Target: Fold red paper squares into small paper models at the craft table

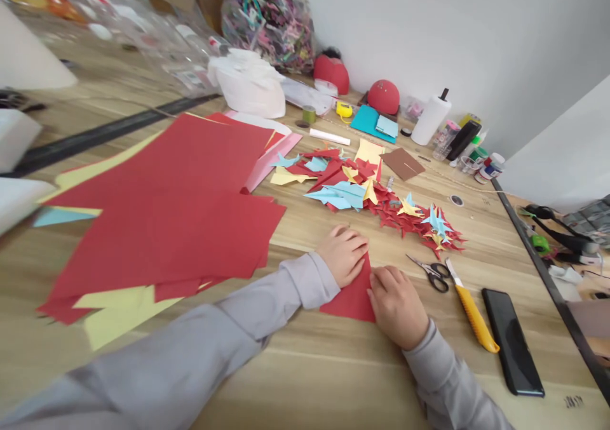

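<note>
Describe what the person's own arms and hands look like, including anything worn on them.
Both arms wear long, plain light grey sleeves, loose and wrinkled, with a wide cuff-like band near each wrist. The left hand and right hand are bare, with no gloves and no rings or watch in sight. No markings show on the sleeves.

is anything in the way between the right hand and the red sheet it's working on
Nothing visible stands between them: the right hand already touches the right edge of the small red sheet. The left hand rests on the sheet's upper left part, beside the right hand rather than blocking it. The scissors lie off to the right.
</note>
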A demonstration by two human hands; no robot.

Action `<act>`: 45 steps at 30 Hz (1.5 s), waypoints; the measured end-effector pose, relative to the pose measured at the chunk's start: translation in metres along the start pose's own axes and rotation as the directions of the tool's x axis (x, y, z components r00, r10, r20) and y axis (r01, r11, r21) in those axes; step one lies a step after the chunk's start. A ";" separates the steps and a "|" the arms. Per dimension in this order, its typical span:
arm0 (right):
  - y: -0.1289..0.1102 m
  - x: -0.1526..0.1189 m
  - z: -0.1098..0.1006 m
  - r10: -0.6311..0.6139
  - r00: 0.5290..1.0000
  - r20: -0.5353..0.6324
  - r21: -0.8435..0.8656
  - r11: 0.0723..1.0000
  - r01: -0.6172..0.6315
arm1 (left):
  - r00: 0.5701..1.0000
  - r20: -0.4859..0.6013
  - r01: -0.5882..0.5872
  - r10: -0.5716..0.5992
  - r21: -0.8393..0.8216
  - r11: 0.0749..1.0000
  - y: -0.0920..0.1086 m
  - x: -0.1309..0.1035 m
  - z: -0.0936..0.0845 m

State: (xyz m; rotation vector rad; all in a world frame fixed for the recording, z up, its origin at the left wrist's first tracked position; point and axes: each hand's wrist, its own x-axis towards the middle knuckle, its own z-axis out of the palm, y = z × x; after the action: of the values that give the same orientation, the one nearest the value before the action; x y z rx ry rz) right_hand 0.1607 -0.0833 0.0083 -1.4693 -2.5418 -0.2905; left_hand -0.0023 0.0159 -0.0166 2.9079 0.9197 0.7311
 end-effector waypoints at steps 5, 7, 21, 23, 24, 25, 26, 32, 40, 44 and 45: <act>-0.007 -0.001 0.001 0.013 1.000 -0.001 -0.084 0.996 -0.013 | 0.999 -0.011 -0.039 0.039 0.008 0.999 -0.005 -0.002 0.002; -0.009 -0.001 0.003 0.024 0.999 -0.025 -0.087 0.996 -0.026 | 0.999 -0.009 -0.052 0.052 0.006 0.999 -0.005 -0.003 0.003; -0.032 -0.010 -0.007 0.103 0.994 0.045 -0.161 0.982 -0.094 | 1.000 0.014 -0.023 0.023 -0.021 1.000 -0.003 -0.004 -0.002; -0.039 -0.012 -0.008 0.131 0.989 0.071 -0.195 0.974 -0.115 | 1.000 0.017 -0.022 0.023 -0.015 1.000 -0.003 -0.004 -0.002; -0.043 -0.013 -0.008 0.146 0.986 0.075 -0.209 0.970 -0.128 | 1.000 0.014 -0.025 0.026 -0.012 1.000 -0.003 -0.004 -0.002; -0.046 -0.014 -0.007 0.159 0.984 0.075 -0.218 0.966 -0.139 | 0.999 0.010 -0.030 0.030 -0.009 1.000 -0.003 -0.004 -0.001; -0.050 -0.015 -0.007 0.170 0.983 0.070 -0.223 0.963 -0.151 | 0.999 0.006 -0.036 0.036 -0.005 0.999 -0.003 -0.004 -0.001; -0.056 -0.017 -0.011 0.231 0.973 -0.016 -0.212 0.950 -0.229 | 0.998 -0.007 -0.067 0.068 0.010 0.998 -0.007 -0.004 0.004; -0.027 -0.003 -0.011 0.241 0.960 -0.144 -0.099 0.961 -0.256 | 0.998 -0.010 -0.066 0.066 -0.012 0.998 -0.007 -0.004 0.003; -0.019 0.001 0.002 0.232 0.973 -0.018 0.012 0.973 -0.232 | 0.998 -0.017 -0.059 0.059 -0.009 0.998 -0.007 -0.004 0.005; -0.019 0.002 0.004 0.240 0.971 0.002 0.026 0.970 -0.240 | 0.998 -0.010 -0.062 0.062 -0.004 0.998 -0.007 -0.004 0.006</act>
State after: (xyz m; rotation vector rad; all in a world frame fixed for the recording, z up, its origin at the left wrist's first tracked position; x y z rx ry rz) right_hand 0.1429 -0.0896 0.0041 -1.7438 -2.3244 -0.2200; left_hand -0.0065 0.0203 -0.0249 2.9432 0.8315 0.7510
